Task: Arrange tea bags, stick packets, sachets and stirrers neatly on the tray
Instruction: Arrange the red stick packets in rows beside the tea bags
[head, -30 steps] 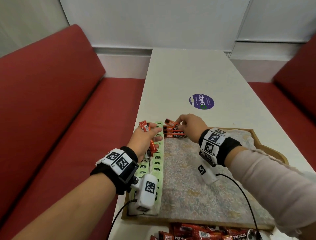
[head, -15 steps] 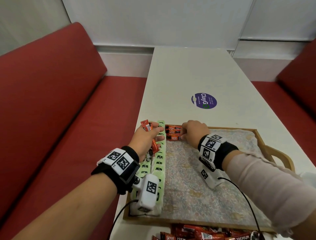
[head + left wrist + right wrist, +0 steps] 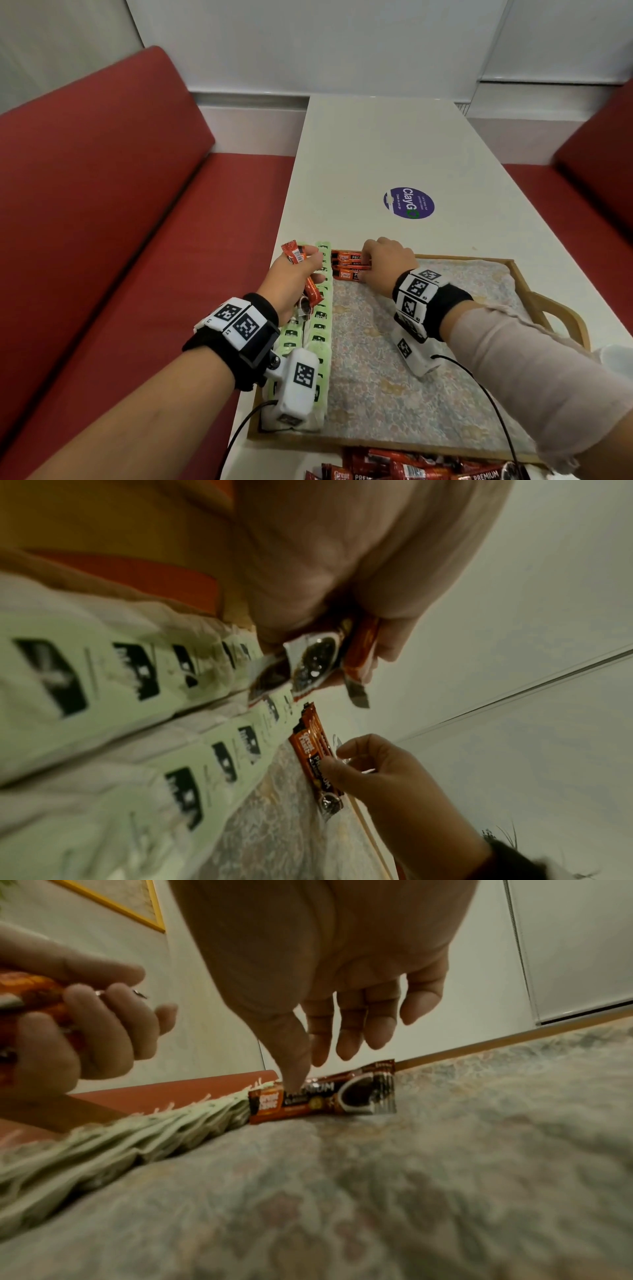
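A wooden tray [image 3: 517,274] lined with a floral cloth [image 3: 394,377] lies on the white table. Two rows of pale green tea bags [image 3: 320,318] run along its left side. A short stack of red-orange stick packets [image 3: 347,265] lies at the tray's far edge. My right hand [image 3: 383,263] rests on that stack, fingers straight, thumb pressing the nearest packet [image 3: 308,1099]. My left hand [image 3: 294,277] hovers over the tea bags and grips a bunch of the same stick packets [image 3: 329,661].
A loose pile of red stick packets [image 3: 411,467] lies on the table just before the tray's near edge. A purple round sticker [image 3: 408,202] marks the table beyond the tray. Red benches [image 3: 102,205] flank the table on both sides.
My right hand has lowered a stick packet onto the stack at the tray's far edge and now presses it flat. The left hand has stayed in place with its bunch.
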{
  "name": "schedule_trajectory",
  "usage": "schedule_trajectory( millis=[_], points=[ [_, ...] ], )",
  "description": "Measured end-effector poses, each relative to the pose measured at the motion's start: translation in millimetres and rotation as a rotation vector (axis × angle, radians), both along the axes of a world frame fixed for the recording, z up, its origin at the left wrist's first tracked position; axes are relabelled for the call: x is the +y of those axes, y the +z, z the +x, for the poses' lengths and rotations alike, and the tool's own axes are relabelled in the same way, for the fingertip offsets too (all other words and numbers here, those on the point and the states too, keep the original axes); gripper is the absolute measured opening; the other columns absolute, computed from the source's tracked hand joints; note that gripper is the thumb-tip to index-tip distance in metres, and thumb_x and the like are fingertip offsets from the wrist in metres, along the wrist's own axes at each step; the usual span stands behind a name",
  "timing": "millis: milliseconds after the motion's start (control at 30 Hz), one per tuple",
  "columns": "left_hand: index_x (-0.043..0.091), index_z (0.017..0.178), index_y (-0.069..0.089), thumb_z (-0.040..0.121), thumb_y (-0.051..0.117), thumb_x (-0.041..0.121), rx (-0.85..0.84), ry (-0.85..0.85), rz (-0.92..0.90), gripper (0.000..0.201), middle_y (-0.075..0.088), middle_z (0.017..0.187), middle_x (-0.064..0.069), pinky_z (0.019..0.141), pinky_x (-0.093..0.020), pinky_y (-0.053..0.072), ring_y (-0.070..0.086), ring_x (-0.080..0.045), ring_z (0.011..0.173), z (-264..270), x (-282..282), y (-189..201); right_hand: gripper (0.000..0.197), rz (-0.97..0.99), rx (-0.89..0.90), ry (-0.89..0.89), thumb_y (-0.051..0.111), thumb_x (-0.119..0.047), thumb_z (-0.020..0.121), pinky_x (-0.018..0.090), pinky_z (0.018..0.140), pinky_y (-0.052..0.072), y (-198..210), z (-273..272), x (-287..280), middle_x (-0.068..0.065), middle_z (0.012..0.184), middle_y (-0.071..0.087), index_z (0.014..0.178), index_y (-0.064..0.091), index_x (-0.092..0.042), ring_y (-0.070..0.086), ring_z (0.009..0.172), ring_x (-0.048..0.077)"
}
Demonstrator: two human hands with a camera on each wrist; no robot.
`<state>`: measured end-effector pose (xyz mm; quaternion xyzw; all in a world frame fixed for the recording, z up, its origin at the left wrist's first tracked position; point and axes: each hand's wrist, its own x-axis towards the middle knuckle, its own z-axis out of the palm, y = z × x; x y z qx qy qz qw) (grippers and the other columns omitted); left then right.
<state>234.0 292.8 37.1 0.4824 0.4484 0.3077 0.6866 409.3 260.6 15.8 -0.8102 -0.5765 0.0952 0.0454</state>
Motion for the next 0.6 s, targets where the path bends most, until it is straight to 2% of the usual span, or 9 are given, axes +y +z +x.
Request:
schedule_trajectory(
  millis=[100,167,233,333,400,500,600],
  points=[
    [0.018,0.088,0.056,0.094,0.057,0.028,-0.002,0.023,-0.009,0.011,0.051,0.069,0.004,0.059,-0.027,0.043,0.05,-0.009,0.061,0,0,-1,0.021,0.106,0.089,0.01,0.06,-0.037,0.087,0.035,0.087,0.038,9,-5,-5,-0.001,0.1,0.052,0.099,0.054,-0.02,0.051,0.097,0.021],
    [0.016,0.081,0.056,0.094,0.055,0.033,-0.004,0.033,0.004,0.021,0.054,0.057,0.008,0.061,-0.028,0.043,0.052,-0.007,0.055,1,-2,1,0.017,0.182,0.217,0.067,0.059,-0.037,0.089,0.034,0.081,0.04,18,-14,-10,-0.004,0.09,0.053,0.089,0.053,-0.021,0.052,0.088,0.019],
    [0.016,0.071,0.051,0.095,0.052,0.036,0.003,0.037,0.032,0.031,0.053,0.047,0.011,0.058,-0.028,0.041,0.051,-0.007,0.048,2,-4,2,0.023,0.207,0.374,0.155,0.061,-0.04,0.087,0.032,0.072,0.043,28,-27,-18,-0.005,0.078,0.056,0.079,0.052,-0.021,0.054,0.076,0.016],
    [0.014,0.068,0.049,0.093,0.05,0.044,0.043,0.035,0.044,0.039,0.049,0.047,0.007,0.055,-0.028,0.039,0.047,-0.013,0.05,4,-5,0,0.032,0.172,0.504,0.264,0.073,-0.045,0.076,0.029,0.062,0.042,39,-46,-30,-0.006,0.069,0.055,0.073,0.05,-0.022,0.049,0.063,0.011],
    [0.011,0.073,0.055,0.093,0.05,0.045,0.038,0.028,0.022,0.04,0.056,0.051,0.004,0.057,-0.028,0.043,0.053,-0.015,0.053,6,-5,-3,0.036,0.159,0.51,0.303,0.08,-0.04,0.069,0.029,0.062,0.042,39,-55,-32,-0.005,0.071,0.056,0.071,0.047,-0.025,0.051,0.065,0.013],
    [0.007,0.086,0.06,0.089,0.051,0.05,0.045,0.021,-0.025,0.044,0.061,0.063,-0.004,0.061,-0.03,0.048,0.06,-0.02,0.063,6,-6,-3,0.039,0.174,0.528,0.286,0.083,-0.029,0.068,0.028,0.063,0.044,35,-59,-32,-0.005,0.072,0.059,0.069,0.044,-0.029,0.053,0.065,0.012],
    [0.006,0.1,0.058,0.087,0.055,0.052,0.045,0.004,-0.08,0.048,0.061,0.063,-0.002,0.051,-0.024,0.046,0.059,-0.015,0.054,4,-7,-1,0.027,0.183,0.569,0.228,0.079,-0.021,0.073,0.025,0.065,0.046,33,-56,-32,-0.01,0.072,0.059,0.081,0.053,-0.025,0.054,0.066,0.007]
  ],
)
